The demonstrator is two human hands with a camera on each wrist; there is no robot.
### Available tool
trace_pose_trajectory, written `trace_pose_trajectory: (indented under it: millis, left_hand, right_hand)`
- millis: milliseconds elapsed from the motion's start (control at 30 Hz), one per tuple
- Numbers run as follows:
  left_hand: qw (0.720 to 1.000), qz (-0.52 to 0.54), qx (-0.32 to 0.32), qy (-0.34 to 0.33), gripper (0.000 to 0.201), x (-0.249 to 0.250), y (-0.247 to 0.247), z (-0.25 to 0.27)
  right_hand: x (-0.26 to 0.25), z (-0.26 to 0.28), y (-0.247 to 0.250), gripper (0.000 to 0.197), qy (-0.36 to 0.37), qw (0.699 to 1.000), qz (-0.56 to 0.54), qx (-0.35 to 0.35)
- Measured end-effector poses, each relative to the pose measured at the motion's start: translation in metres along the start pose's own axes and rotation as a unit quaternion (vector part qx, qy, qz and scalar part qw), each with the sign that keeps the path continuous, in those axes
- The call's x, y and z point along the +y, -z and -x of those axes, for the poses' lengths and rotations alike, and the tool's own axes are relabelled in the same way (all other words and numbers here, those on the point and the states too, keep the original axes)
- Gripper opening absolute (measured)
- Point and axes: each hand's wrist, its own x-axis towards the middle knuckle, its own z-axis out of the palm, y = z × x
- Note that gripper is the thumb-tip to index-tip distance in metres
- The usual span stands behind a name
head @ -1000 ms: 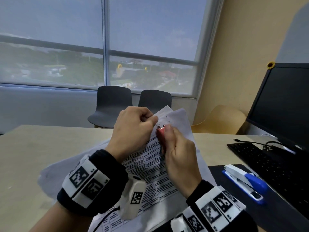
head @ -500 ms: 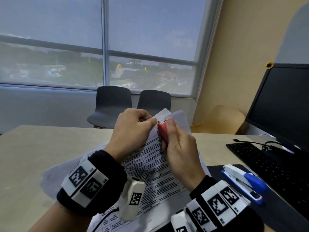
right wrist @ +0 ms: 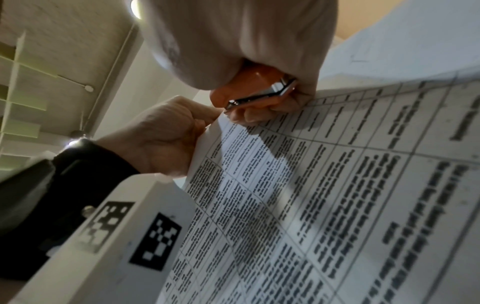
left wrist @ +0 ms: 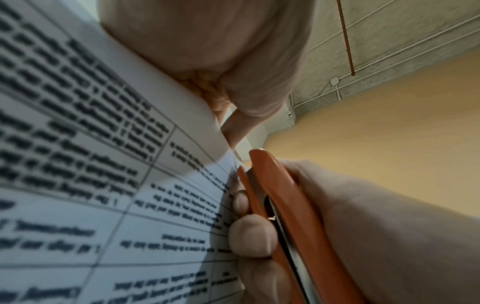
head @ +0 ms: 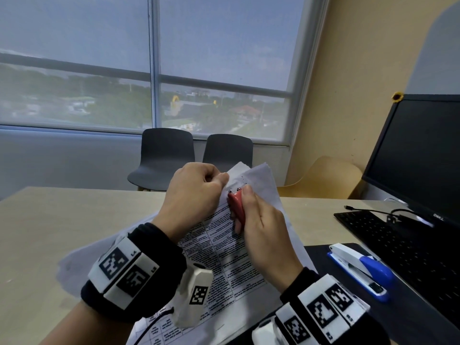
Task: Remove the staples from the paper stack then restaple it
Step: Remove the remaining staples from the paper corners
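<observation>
Paper stack (head: 224,247): corner pinched by left hand (head: 194,192). Staple remover (head: 236,205), gripped by right hand (head: 263,235), had dipped then re-engaged the corner; removal evidently unfinished.

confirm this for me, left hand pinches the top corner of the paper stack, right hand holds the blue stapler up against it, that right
Not quite. The right hand holds a red staple remover, not the blue stapler, which lies untouched on the dark mat by the keyboard. The head view shows it. The left hand does pinch the paper stack at its top corner.
</observation>
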Motion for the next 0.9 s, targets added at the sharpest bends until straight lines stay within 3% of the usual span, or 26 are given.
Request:
trace_pose_trajectory:
  millis: [267, 500, 700, 900]
  left_hand:
    - [0.998, -0.022, -0.045, -0.037, 0.023, 0.003, 0.0, 0.004]
    - [0.999, -0.023, -0.024, 0.007, 0.034, -0.003, -0.003, 0.001]
    - [0.999, -0.048, -0.013, 0.005, 0.039, -0.001, -0.006, 0.003]
    - [0.995, -0.093, 0.017, -0.031, 0.034, 0.005, -0.011, 0.009]
  right_hand:
    - [0.006, 0.0, 0.003, 0.051, -0.028, 1.0, 0.002, -0.009]
    - [0.007, -0.001, 0.003, 0.053, 0.008, 0.999, 0.044, -0.022]
    - [0.009, -0.006, 0.008, 0.053, -0.033, 0.997, 0.04, -0.052]
    - [-0.008, -0.019, 0.019, 0.059, -0.063, 0.986, 0.137, -0.071]
